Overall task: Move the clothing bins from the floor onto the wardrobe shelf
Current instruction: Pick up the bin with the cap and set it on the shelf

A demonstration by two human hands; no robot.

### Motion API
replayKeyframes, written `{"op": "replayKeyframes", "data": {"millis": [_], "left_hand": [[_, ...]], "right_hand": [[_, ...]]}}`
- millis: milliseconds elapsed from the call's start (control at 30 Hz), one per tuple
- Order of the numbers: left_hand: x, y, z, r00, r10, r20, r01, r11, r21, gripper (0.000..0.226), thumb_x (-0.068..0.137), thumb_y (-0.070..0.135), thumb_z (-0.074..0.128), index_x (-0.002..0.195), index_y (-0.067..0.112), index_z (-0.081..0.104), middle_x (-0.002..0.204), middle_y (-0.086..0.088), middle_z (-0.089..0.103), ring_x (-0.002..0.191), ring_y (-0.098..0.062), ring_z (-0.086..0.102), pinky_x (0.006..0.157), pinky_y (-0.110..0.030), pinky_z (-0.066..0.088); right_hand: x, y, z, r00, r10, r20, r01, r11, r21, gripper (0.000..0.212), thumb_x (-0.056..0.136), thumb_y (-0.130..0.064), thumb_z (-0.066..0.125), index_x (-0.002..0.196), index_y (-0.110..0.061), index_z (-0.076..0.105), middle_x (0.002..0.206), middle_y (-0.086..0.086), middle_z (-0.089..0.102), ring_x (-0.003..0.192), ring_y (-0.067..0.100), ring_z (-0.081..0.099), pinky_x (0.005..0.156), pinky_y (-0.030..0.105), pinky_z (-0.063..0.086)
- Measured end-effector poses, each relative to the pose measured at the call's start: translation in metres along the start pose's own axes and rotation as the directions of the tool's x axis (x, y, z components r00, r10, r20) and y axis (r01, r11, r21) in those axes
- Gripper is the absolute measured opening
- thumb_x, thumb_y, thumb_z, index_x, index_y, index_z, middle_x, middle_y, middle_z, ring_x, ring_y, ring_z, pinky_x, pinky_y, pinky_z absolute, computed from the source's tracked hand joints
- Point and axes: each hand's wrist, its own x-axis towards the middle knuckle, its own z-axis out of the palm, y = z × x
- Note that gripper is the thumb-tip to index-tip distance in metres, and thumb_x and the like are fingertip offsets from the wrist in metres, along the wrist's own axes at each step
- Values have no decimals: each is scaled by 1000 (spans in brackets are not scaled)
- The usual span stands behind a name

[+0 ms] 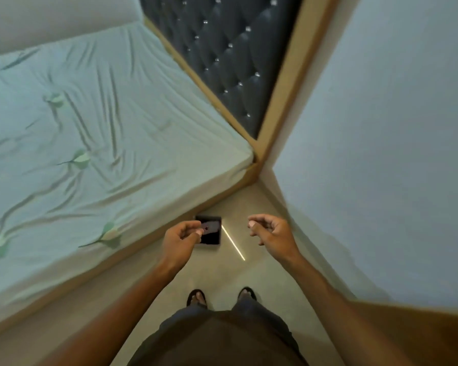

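A small black square bin [211, 231] sits on the floor beside the bed's base, straight ahead of my feet. My left hand [181, 237] hovers in front of it, fingers loosely curled and apart, covering its left edge in the view; nothing is in it. My right hand [269, 232] is held to the right of the bin, fingers curled but apart, holding nothing. No wardrobe or shelf appears in this view.
A bed [90, 143] with a pale green leaf-print sheet fills the left side, with a dark tufted headboard [222, 48] behind it. A pale wall [381, 154] stands on the right. The narrow tiled floor strip [222, 273] between them shows a bright light streak.
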Motion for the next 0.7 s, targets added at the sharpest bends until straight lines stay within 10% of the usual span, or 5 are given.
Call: {"op": "replayKeyframes", "data": {"millis": [333,700], "left_hand": [[112,-59,-40,926,-299,-232,294,954,-60,18,91,14,62,109,17,66,93,-4,71,89,-17,67,77,-23,51],[326,-327,41,841,-541,-22,529,811,252,21,82,36,51,97,29,64,102,-6,69,99,-25,65,93,-44,52]], "right_hand": [[168,38,98,964,101,244,-46,974,-221,11,87,-21,66,95,-20,73,80,-5,72,72,6,66,62,21,49],[348,319,169,896,363,255,-197,840,-505,6,83,-29,65,85,-29,71,86,-9,72,83,8,67,82,31,55]]}}
